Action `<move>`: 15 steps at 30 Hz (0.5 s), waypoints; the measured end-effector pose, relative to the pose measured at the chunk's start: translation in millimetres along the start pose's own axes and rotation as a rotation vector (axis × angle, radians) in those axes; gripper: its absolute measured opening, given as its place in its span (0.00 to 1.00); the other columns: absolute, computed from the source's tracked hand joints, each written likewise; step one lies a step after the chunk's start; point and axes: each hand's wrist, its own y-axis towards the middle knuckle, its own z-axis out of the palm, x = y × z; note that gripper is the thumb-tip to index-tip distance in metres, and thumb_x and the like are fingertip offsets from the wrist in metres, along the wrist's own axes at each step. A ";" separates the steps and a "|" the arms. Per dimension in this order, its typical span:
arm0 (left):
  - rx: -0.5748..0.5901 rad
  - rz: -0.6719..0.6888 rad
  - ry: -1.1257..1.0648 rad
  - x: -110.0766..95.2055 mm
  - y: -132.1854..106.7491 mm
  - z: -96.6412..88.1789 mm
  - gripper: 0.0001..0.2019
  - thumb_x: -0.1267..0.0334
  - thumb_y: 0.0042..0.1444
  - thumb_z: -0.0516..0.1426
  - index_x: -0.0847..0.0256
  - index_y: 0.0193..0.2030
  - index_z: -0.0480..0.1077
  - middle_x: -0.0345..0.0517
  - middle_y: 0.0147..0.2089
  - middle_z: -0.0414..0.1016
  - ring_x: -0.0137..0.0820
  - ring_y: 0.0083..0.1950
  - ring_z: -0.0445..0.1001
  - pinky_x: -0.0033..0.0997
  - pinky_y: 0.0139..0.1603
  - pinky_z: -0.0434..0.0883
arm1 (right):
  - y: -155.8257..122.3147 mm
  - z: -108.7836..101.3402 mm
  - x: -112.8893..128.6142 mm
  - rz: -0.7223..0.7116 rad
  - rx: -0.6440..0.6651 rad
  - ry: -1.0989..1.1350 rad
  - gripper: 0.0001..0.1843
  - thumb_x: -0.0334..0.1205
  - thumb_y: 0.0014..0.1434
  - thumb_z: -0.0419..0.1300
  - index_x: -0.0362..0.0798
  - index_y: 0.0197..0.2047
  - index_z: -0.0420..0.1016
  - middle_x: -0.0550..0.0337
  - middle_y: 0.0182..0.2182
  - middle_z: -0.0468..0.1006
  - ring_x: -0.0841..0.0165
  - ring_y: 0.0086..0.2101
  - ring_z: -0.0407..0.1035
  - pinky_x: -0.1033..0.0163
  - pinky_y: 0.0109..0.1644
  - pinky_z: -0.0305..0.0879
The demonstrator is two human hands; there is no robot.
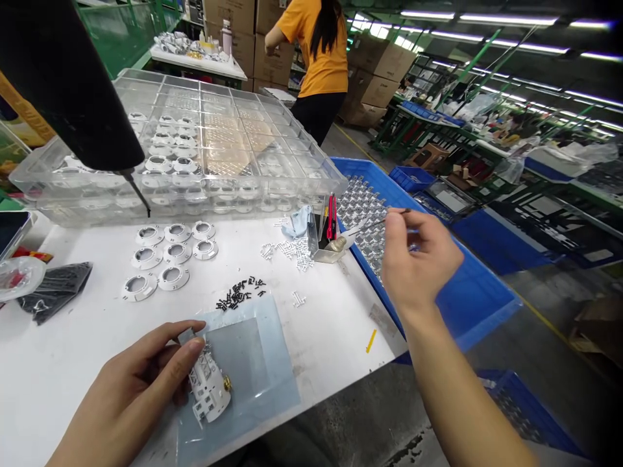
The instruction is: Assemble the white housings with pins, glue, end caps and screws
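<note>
The left hand [129, 395] grips a white plastic housing [209, 386] between thumb and curled fingers, holding it tilted just above the translucent blue-grey mat [238, 363]. The housing is boxy and ribbed, with small rectangular openings along its side and a brass-coloured screw [227, 384] at one end. The right hand [418, 259], raised beyond the mat's far right corner, pinches a slender dark tool [396, 211] between thumb and fingertips, its other fingers loosely curled.

Beyond the mat, a clear compartmented acrylic tray [165, 76] holds white round ring parts [170, 163] in its nearer left compartments. To the mat's far right, a blue plastic tray [467, 311] holds rows of small metal pieces [360, 220]. Just left of that tray, near the far edge of the mat, a small clear box [316, 237] holds a red utility knife [331, 217]. Closer to the mat's far edge lie loose black screws [237, 295], and to its far left sit eight white ring parts [174, 277].
</note>
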 end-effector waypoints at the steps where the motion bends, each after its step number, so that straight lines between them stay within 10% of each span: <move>1: 0.003 0.005 0.000 0.4 0.0 0.0 0.29 0.33 0.58 0.57 0.52 0.54 0.74 0.31 0.22 0.74 0.32 0.28 0.74 0.26 0.34 0.70 | 0.6 2.0 -2.1 0.000 0.066 -0.027 0.12 0.46 0.69 0.60 0.48 0.40 0.81 0.53 0.39 0.85 0.62 0.36 0.76 0.57 0.38 0.69; 7: -0.007 -0.031 0.000 -2.0 -1.0 0.2 0.31 0.31 0.56 0.57 0.54 0.54 0.74 0.32 0.21 0.72 0.33 0.27 0.72 0.28 0.33 0.70 | -5.0 6.7 -7.9 -0.006 0.411 -0.073 0.09 0.43 0.64 0.65 0.50 0.35 0.83 0.60 0.32 0.84 0.64 0.31 0.76 0.58 0.38 0.67; 15: 0.009 -0.150 0.079 -16.4 3.0 -5.2 0.35 0.27 0.52 0.57 0.50 0.56 0.74 0.33 0.16 0.68 0.33 0.21 0.62 0.29 0.25 0.62 | -25.7 -21.3 15.5 0.016 0.009 0.177 0.02 0.37 0.64 0.66 0.52 0.39 0.82 0.57 0.37 0.85 0.63 0.36 0.76 0.57 0.38 0.68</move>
